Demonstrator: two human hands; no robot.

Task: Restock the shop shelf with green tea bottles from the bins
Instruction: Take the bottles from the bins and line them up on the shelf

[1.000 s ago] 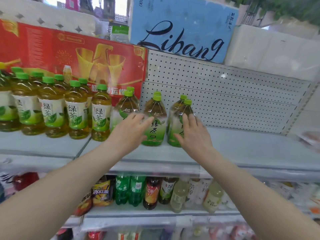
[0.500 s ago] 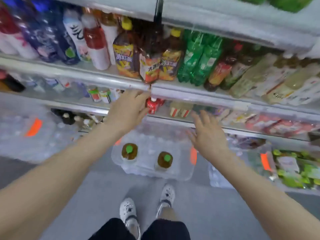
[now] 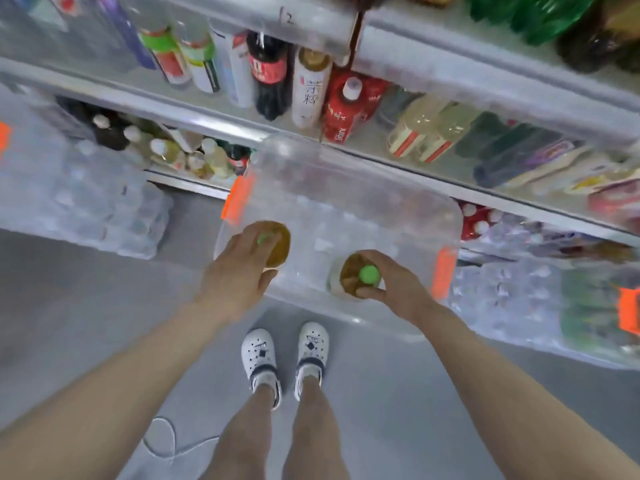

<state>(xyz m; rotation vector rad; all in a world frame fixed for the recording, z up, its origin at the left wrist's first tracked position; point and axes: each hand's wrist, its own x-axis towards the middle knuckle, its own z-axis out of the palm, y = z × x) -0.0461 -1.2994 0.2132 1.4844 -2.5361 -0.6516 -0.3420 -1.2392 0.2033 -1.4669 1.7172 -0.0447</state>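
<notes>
Head view, grey floor (image 3: 104, 323), left grip (image 3: 239, 275) clamps left bottle (image 3: 280, 244), right grip (image 3: 394, 289) right bottle (image 3: 350, 271)

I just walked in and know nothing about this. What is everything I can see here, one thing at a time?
left green tea bottle: one, amber with green cap, upright in the bin's near left corner
right green tea bottle: one, amber with green cap, upright by the bin's near edge
bin: one, clear with orange tabs, in front of the lower shelves
water packs: several, clear wrap, either side of the bin
shelved drinks: many, mixed colours, on the shelves
cable: one, white, on the grey floor
clogs: two, white, on the feet
left hand: fingers curled over the left green tea bottle
right hand: pinches the right green tea bottle
</notes>
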